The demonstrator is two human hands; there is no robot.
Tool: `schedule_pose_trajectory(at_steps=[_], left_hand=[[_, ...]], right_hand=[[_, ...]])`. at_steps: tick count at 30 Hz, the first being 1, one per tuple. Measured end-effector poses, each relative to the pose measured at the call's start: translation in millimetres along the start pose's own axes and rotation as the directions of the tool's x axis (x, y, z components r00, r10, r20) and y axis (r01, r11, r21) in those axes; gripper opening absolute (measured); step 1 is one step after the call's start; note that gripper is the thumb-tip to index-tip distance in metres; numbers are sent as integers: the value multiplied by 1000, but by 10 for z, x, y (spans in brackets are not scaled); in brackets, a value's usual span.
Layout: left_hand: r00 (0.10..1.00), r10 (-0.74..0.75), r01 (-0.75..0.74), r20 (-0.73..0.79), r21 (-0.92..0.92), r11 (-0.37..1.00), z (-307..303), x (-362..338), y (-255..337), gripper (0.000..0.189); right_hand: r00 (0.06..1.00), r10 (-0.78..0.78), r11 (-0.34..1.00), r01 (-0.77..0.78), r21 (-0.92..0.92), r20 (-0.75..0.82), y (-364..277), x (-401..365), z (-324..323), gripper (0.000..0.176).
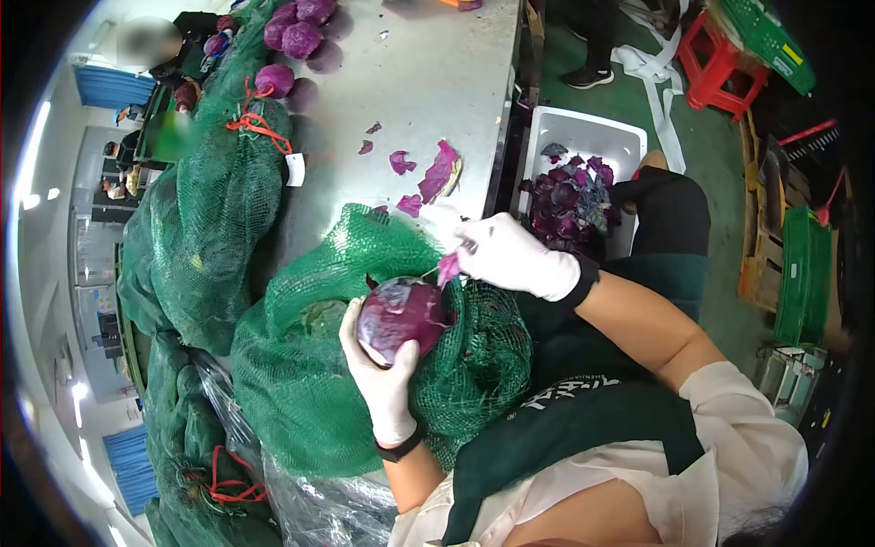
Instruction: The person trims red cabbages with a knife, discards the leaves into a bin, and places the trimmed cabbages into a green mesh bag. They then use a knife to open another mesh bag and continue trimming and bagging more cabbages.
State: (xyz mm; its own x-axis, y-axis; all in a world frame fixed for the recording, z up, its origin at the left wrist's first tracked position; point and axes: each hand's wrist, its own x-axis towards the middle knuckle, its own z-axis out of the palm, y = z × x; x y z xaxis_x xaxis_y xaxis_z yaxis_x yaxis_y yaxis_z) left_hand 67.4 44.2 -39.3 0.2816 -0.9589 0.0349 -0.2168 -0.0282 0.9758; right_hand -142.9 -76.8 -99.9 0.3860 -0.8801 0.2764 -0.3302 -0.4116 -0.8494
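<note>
My left hand (381, 387), in a white glove, cradles a red cabbage (401, 316) from below and the side. The cabbage is purple with paler, greyish patches. Just above its right side, my gloved right hand (518, 259) pinches a torn purple cabbage leaf piece (448, 268). Under and around the cabbage lies an open green mesh bag (278, 392), bunched up near my apron. Through its netting shows a pale green round shape that I cannot make out clearly.
Leaf scraps (440, 173) and several peeled cabbages (301, 40) lie on the metal table (428, 73). Full mesh bags (214, 228) line its left side. A grey bin (629, 137) of leaves stands right, with a red stool (720, 68) beyond. Other people are nearby.
</note>
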Motion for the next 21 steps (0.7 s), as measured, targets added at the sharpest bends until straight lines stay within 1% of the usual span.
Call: schedule_pose_trajectory(at_steps=[1, 2, 3, 4, 5, 6, 7, 8, 10, 12, 13, 14, 16, 17, 18, 20, 21], left_hand=[[1000, -4, 2, -22, -105, 994, -40, 4, -45, 93], [999, -8, -2, -45, -206, 979, -81, -1, -54, 96], [999, -1, -8, -42, -213, 977, -84, -27, 13, 102], [999, 8, -18, -50, -204, 979, -143, -33, 69, 102], [999, 42, -45, -19, -206, 978, -206, -32, 119, 104], [996, 92, -86, 20, -214, 973, -195, 8, 197, 106], [991, 135, -131, 22, -131, 983, -112, 37, 329, 110], [985, 163, -158, 59, -77, 984, -27, 69, 463, 110], [966, 184, -180, 183, -36, 983, 72, 128, 549, 108], [941, 178, -158, 287, -93, 983, 206, 151, 641, 108], [932, 183, -165, 313, -83, 983, 211, 171, 616, 108], [926, 191, -174, 325, -82, 981, 252, 171, 644, 108], [914, 172, -182, 368, -10, 983, 331, 143, 721, 108], [910, 160, -184, 383, 27, 983, 368, 134, 766, 107], [905, 159, -187, 394, 31, 982, 392, 129, 762, 107], [892, 189, -166, 411, -91, 982, 414, 164, 695, 107], [893, 213, -156, 396, -173, 973, 427, 171, 636, 108]], right_hand=[[999, 19, 998, -16, 62, -44, 68, -9, -33, 14], [989, 148, 984, -147, 103, -1, 127, -26, -66, 14], [968, 252, 967, -252, 21, 2, 75, -1, -218, 16], [935, 355, 933, -354, -61, -6, 38, 22, -392, 18], [988, 151, 912, -147, -384, -19, 186, 27, -503, 24], [987, 154, 946, -158, -284, -38, -182, 34, -801, 36], [996, -2, 990, -11, -139, -92, -298, 16, -748, 38], [975, -144, 989, 145, -4, -168, -428, 6, -683, 42], [966, -257, 956, 252, 147, 18, -896, -35, -762, 47], [952, -257, 965, 262, -10, 167, -1013, -95, -793, 42], [956, -262, 965, 262, 21, 134, -934, -122, -766, 36], [958, -262, 965, 262, 16, 119, -900, -164, -788, 36], [935, -353, 922, 356, -153, 42, -846, -283, -839, 35], [943, -330, 942, 331, -52, 36, -816, -318, -888, 31], [938, -319, 943, 328, 49, -133, -737, -326, -875, 12], [943, -172, 937, 246, 249, -284, -543, -313, -1026, 4], [983, 83, 907, -5, 420, -167, -434, -345, -1176, 2]])
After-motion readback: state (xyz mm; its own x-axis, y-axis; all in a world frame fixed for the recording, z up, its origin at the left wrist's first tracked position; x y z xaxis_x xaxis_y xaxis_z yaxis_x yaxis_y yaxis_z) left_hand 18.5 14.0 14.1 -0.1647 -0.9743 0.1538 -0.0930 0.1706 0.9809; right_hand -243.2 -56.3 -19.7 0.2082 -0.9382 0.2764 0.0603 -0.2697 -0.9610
